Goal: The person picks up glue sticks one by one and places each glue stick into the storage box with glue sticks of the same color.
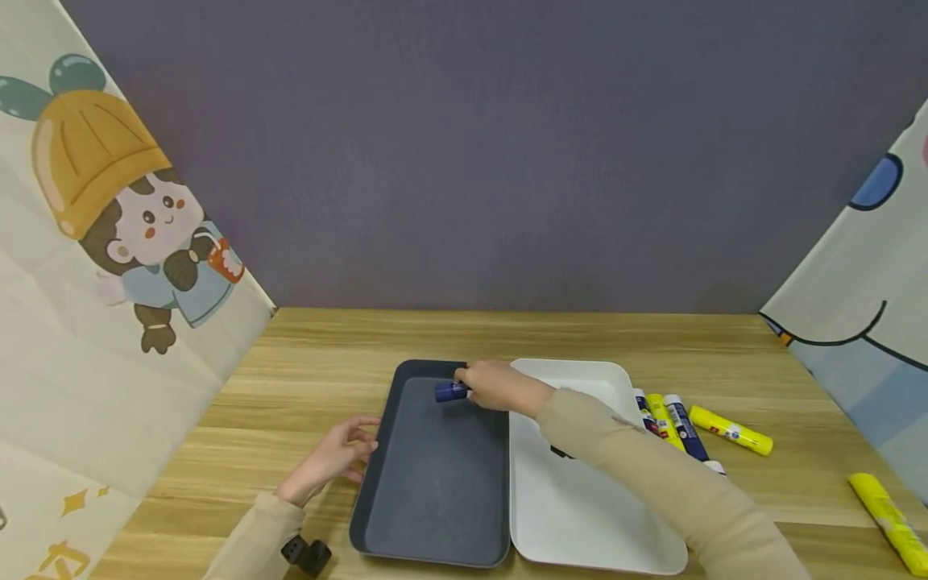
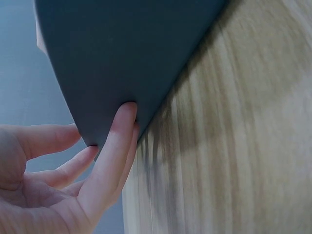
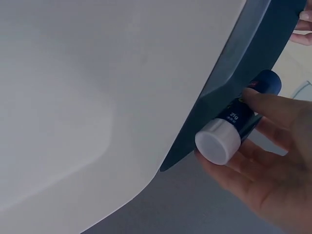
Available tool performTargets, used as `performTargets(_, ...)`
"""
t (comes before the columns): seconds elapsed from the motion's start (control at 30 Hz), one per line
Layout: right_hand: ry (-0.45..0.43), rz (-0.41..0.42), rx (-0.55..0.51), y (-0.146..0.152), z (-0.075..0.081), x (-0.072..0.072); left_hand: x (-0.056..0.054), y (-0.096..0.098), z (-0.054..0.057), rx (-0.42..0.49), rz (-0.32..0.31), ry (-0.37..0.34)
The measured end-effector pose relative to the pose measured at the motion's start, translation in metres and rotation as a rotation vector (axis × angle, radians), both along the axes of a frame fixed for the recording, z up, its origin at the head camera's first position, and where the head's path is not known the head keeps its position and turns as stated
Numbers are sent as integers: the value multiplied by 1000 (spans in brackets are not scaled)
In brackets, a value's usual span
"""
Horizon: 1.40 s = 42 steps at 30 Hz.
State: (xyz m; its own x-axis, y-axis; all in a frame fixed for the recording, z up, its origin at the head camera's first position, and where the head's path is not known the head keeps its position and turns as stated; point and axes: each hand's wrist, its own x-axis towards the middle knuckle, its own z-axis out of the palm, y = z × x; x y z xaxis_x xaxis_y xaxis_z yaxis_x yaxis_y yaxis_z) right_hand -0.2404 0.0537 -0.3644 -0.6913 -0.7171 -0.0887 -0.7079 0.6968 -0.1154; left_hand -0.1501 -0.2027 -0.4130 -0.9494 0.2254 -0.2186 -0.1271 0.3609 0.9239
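We see the right hand (image 1: 500, 385) gripping a navy glue stick (image 3: 234, 117) over the far end of the dark gray tray (image 1: 442, 483). The thumb lies across its barrel and the fingers curl against the opposite side, with the white cap (image 3: 217, 142) and navy end both projecting beyond the grip. We see the left hand (image 1: 329, 461), fingers loosely extended, touching the tray's left outer wall. The white tray (image 1: 573, 524) sits alongside.
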Motion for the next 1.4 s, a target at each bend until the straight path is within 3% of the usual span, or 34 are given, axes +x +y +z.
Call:
performTargets(0.23,-4,8,88,-11,-2,-9,-3,4,0,9,9,-6)
performTargets(0.37,-50,-4,111,-15,-6,-14,-4,6,1,19,8,-2)
performTargets(0.7,-146,-26,148,-25,-33,-38,-4,6,1,11,5,-5)
performTargets(0.8,-139,-23,146,-25,-34,-39,-5,6,0,9,3,-1)
performTargets(0.83,-143,-42,159,-26,-25,-33,-5,6,0,9,3,-1)
performTargets(1.4,-89,4,115,-28,-22,-25,-1,3,4,17,7,-13)
